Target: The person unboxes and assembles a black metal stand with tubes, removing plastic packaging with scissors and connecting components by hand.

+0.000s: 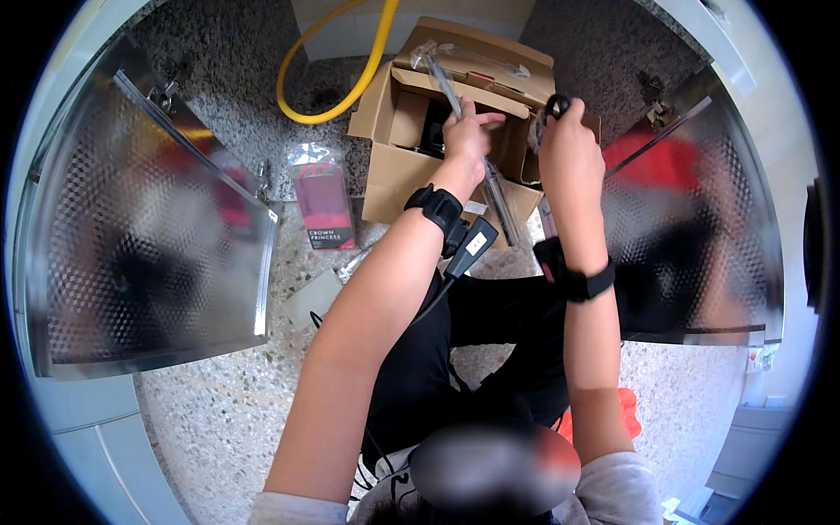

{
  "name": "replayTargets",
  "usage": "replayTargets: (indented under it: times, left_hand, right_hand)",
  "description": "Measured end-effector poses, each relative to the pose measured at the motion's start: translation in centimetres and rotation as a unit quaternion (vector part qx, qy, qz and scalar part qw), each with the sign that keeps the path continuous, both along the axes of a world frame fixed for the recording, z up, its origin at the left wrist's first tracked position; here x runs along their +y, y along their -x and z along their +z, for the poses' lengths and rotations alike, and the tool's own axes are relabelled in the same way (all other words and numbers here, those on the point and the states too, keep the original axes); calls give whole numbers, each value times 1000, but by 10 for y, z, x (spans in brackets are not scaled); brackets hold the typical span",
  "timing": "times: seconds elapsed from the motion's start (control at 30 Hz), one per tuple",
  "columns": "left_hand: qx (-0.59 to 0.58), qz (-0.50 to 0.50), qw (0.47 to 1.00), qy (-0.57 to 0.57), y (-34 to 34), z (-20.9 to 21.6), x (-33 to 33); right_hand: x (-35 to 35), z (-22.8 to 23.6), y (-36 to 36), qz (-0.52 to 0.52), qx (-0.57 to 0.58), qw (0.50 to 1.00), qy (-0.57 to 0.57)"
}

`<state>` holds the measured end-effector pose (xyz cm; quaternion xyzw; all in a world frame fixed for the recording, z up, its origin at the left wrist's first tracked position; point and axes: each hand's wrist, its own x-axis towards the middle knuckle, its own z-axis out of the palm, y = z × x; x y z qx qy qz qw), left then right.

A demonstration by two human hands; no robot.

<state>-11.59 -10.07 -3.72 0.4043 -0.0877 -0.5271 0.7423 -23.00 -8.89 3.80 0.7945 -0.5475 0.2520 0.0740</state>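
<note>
Cannot see the middle of the long plastic-wrapped rod, covered by the left hand. Cannot tell the kind of dark round-ended object in the grasp of the right hand, partly hidden by fingers. Can barely make out the dark contents of the cardboard box. Lose the yellow hose at the top edge, and part of an orange-red thing behind the right forearm. Find only smears in the metal doors and a blurred oval below.
</note>
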Motion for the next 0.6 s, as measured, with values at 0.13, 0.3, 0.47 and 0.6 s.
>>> replayTargets:
  times: [0.13, 0.3, 0.47, 0.6]
  left_hand:
    - [3, 0, 1000, 5, 2, 1, 0]
    - [4, -8, 1000, 16, -1, 0, -3]
    - [-3, 1, 1000, -9, 3, 4, -4]
    - [-12, 1, 1000, 0, 1, 2, -5]
  right_hand:
    - [-33, -12, -6, -26, 55, 997, 45]
    - [-44, -35, -2, -19, 76, 997, 28]
    - [-42, -51, -3, 4, -20, 1000, 6]
    - [-35, -53, 1, 35, -80, 995, -43]
